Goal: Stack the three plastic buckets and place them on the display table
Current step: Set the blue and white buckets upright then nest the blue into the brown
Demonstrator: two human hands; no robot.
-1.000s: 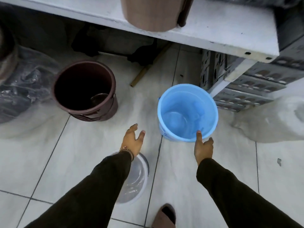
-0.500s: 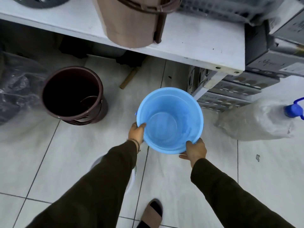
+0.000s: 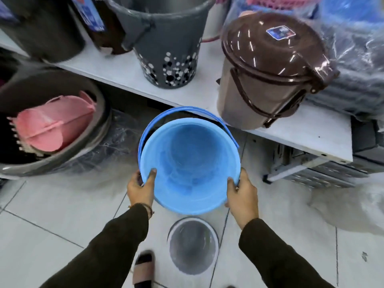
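Note:
I hold a light blue plastic bucket (image 3: 189, 163) up off the floor in front of me, its mouth facing me and its blue handle swung to the far side. My left hand (image 3: 141, 189) grips the rim at the lower left, thumb inside. My right hand (image 3: 242, 193) grips the rim at the lower right. A clear, greyish bucket (image 3: 193, 246) stands on the tiled floor just below the blue one, between my arms. The white display table (image 3: 301, 134) runs across the view just beyond the blue bucket. The dark brown bucket is out of sight.
On the table stand a grey dotted bucket (image 3: 166, 48), a tan bucket with a brown lid (image 3: 268, 69) and wrapped goods at the right. A large grey tub holding pink items (image 3: 54, 123) sits on the floor at left. My sandalled foot (image 3: 143, 269) is beside the clear bucket.
Both hands closed on the blue bucket's rim and lifted it from the floor. My view rose toward the table top, and the brown floor bucket left the view.

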